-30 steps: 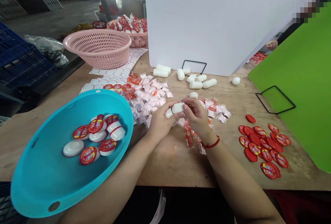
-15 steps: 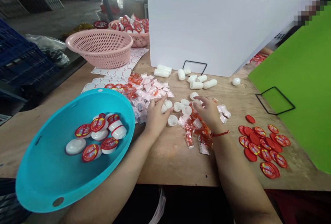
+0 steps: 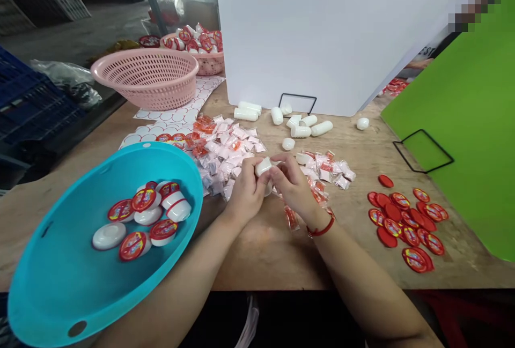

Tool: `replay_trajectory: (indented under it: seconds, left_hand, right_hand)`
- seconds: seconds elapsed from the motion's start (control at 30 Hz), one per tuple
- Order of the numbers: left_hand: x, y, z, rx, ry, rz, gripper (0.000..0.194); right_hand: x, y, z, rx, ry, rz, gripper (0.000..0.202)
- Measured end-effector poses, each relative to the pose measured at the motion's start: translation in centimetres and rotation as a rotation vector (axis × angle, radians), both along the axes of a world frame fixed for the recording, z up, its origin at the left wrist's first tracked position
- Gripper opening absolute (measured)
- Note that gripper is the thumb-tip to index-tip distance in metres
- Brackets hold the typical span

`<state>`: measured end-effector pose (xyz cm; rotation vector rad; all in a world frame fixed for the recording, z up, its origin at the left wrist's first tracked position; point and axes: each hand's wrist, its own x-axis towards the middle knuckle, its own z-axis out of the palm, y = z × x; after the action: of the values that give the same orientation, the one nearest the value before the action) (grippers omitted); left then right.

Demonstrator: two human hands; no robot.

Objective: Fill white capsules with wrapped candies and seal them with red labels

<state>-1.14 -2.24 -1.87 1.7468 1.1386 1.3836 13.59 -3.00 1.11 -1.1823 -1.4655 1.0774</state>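
My left hand (image 3: 246, 191) and my right hand (image 3: 295, 186) meet over the middle of the table. Between their fingers is a small white plastic cup (image 3: 263, 167), gripped by both. Another pale cup (image 3: 268, 189) shows partly below the fingers; whether it is held is hidden. To the left of my left hand lies a heap of small pink-and-white sachets (image 3: 225, 147). More sachets (image 3: 325, 168), some red and clear, lie beyond and under my right hand. A single white cup (image 3: 288, 144) stands just beyond the hands.
A tilted blue basin (image 3: 48, 278) with several lidded cups is at left. Behind it stands a pink basket (image 3: 161, 88). Several red lids (image 3: 396, 213) lie at right. White cup stacks (image 3: 301, 131) lie before a white board (image 3: 298, 31); a green board (image 3: 466, 139) stands right.
My hands have come together from apart and taken hold of a white cup. Loose cups that stood between them are no longer in open view there. The view has shifted slightly.
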Motion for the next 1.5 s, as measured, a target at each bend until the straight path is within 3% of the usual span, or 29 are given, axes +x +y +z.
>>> replay_trajectory:
  seconds: [0.17, 0.3, 0.37, 0.43, 0.5, 0.53, 0.6, 0.7, 0.77, 0.87, 0.97, 1.03, 1.13, 1.27, 1.37, 1.43, 1.5]
  left_hand:
    - [-0.1, -0.8, 0.9, 0.009, 0.056, -0.014, 0.031]
    - [1.0, -3.1, 2.1, -0.122, -0.061, 0.028, 0.035]
    - [1.8, -4.6, 3.0, -0.301, -0.212, 0.047, 0.042]
    - [2.6, -6.1, 3.9, -0.626, -0.426, -0.031, 0.049]
    - [2.9, -7.7, 4.4, -0.92, -0.599, -0.137, 0.055]
    - [2.8, -8.5, 4.4, -0.989, -0.648, -0.167, 0.056]
    - [2.2, -10.3, 4.0, -0.932, -0.667, -0.183, 0.053]
    - [0.7, -12.5, 2.2, -0.747, -0.535, -0.328, 0.047]
    - [-0.2, -13.3, 0.9, -0.71, -0.442, -0.408, 0.039]
    - [-0.8, -13.7, -0.4, -0.696, -0.361, -0.389, 0.027]
    - [-0.9, -13.5, -0.6, -0.617, -0.232, -0.364, 0.021]
    - [-0.9, -13.4, -0.4, -0.591, -0.149, -0.352, 0.024]
    - [-0.8, -13.0, -0.2, -0.616, -0.082, -0.32, 0.037]
    - [-0.8, -11.9, -0.3, -0.636, -0.057, -0.281, 0.042]
    - [-0.7, -11.0, -0.2, -0.638, -0.03, -0.283, 0.043]
    - [-0.7, -10.6, 0.2, -0.656, -0.062, -0.309, 0.045]
    - [-0.5, -10.3, 0.7, -0.684, -0.133, -0.359, 0.048]
  right_hand:
    - [-0.1, -0.2, 0.7, -0.104, 0.038, 0.1, 0.03]
    - [-0.5, -1.9, 1.4, 0.251, -0.307, -0.012, 0.022]
    - [-0.1, -3.2, 2.0, 0.42, -0.447, -0.012, 0.022]
    - [1.0, -4.1, 2.7, 0.559, -0.499, 0.012, 0.025]
    - [2.8, -4.5, 3.4, 0.635, -0.507, -0.075, 0.027]
    - [3.7, -4.5, 3.6, 0.622, -0.519, -0.14, 0.026]
    - [5.2, -4.1, 3.7, 0.508, -0.587, -0.193, 0.023]
    - [5.8, -3.2, 2.8, 0.344, -0.74, -0.019, 0.028]
    - [5.3, -2.7, 1.8, 0.304, -0.799, 0.037, 0.032]
    - [4.2, -2.0, 0.5, 0.305, -0.822, 0.046, 0.032]
    - [4.2, -2.1, 0.6, 0.354, -0.816, 0.061, 0.034]
    - [4.7, -3.0, 1.2, 0.328, -0.863, 0.019, 0.024]
    - [5.0, -5.4, 2.0, 0.193, -1.106, 0.001, 0.024]
    - [4.1, -8.0, 1.6, 0.053, -1.379, -0.054, 0.019]
    - [3.8, -8.3, 1.3, -0.039, -1.291, -0.108, 0.014]
    - [3.9, -8.2, 1.5, -0.047, -1.065, -0.115, 0.01]
    - [3.8, -8.4, 1.9, -0.025, -0.798, -0.029, 0.007]
